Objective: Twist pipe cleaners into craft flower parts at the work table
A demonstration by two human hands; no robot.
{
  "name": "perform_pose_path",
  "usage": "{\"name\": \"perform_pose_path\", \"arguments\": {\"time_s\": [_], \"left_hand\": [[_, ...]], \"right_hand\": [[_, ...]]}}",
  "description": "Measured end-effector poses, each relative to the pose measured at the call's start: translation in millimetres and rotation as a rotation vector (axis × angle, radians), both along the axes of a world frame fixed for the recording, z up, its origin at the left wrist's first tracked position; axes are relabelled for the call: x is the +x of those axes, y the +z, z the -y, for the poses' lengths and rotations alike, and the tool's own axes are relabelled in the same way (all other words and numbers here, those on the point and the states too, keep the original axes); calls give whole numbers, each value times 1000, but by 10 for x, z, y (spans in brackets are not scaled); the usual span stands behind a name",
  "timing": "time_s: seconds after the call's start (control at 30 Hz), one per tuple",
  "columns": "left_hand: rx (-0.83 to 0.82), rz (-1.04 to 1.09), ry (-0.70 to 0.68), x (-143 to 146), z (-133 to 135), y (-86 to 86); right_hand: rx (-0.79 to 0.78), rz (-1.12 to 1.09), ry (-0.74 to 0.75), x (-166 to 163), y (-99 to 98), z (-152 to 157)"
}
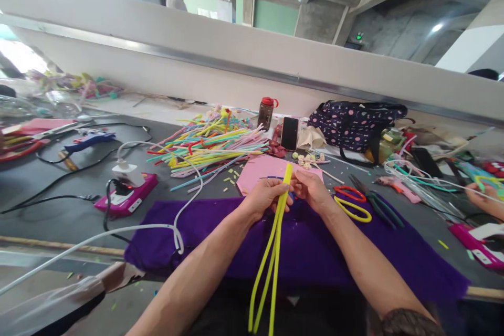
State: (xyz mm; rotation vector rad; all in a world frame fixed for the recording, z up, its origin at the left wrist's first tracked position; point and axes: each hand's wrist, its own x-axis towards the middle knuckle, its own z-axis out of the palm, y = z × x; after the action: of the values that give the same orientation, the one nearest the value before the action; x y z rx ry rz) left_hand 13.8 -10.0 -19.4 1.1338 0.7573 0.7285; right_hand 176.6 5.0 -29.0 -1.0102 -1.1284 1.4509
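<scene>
My left hand and my right hand both pinch a bundle of yellow-green pipe cleaners near its top end, fingers closed on it. The bundle hangs down toward me over a purple cloth spread on the dark table. Its upper tip rises between my thumbs, in front of a pink sheet. My hands sit close together, almost touching.
A heap of coloured pipe cleaners lies beyond. Scissors with red and yellow handles, pliers, a pink power strip with cables, a blue glue gun, a bottle, a phone and a dotted bag surround them. Another person's hand shows at right.
</scene>
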Motion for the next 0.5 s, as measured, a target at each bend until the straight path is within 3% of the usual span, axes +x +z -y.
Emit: {"name": "perform_pose_path", "arguments": {"time_s": [0.5], "left_hand": [[10, -68, -68, 15, 30, 44]], "right_hand": [[108, 141, 14, -14, 0, 31]]}}
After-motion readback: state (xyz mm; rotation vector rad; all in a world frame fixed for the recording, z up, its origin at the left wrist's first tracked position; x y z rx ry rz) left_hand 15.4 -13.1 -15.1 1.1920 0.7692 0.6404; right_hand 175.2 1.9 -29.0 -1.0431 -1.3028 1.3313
